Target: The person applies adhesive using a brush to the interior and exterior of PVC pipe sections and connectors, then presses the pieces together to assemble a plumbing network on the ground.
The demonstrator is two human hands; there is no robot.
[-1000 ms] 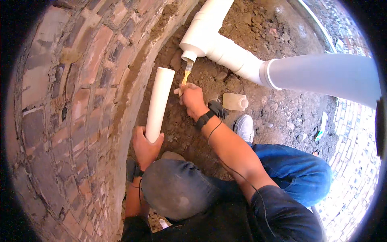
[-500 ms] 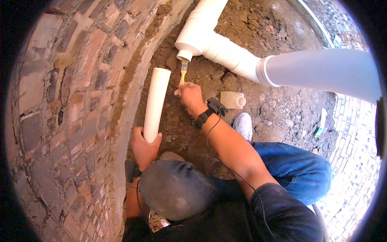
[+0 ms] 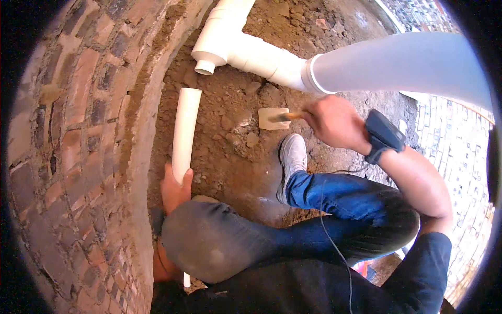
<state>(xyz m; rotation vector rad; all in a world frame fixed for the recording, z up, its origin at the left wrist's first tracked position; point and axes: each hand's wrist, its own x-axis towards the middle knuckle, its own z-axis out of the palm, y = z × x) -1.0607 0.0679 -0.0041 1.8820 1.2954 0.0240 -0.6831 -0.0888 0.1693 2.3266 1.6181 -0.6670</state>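
Note:
My left hand (image 3: 176,189) grips the lower end of a cream-white plastic pipe (image 3: 186,128), which stands tilted beside the brick wall. Closed round the handle of a small paintbrush (image 3: 294,115), my right hand (image 3: 337,124) is out to the right. The brush's head lies at a pale cut-open plastic container (image 3: 264,121) on the dirt; whether the bristles touch its inside I cannot tell. Beyond the held pipe's upper end, and apart from it, is the short narrow outlet (image 3: 205,67) of a white pipe fitting (image 3: 214,44).
A thick grey-white pipe (image 3: 387,63) runs right from the fitting. The brick wall (image 3: 78,136) bounds the left side. Rough soil (image 3: 225,152) covers the ground. My shoe (image 3: 294,157) is just below the container, and a thin cable (image 3: 334,240) hangs across my leg.
My right hand has drawn the paintbrush from the narrow outlet and carried it right to the container. My left hand still holds the pipe. The whole view has shifted.

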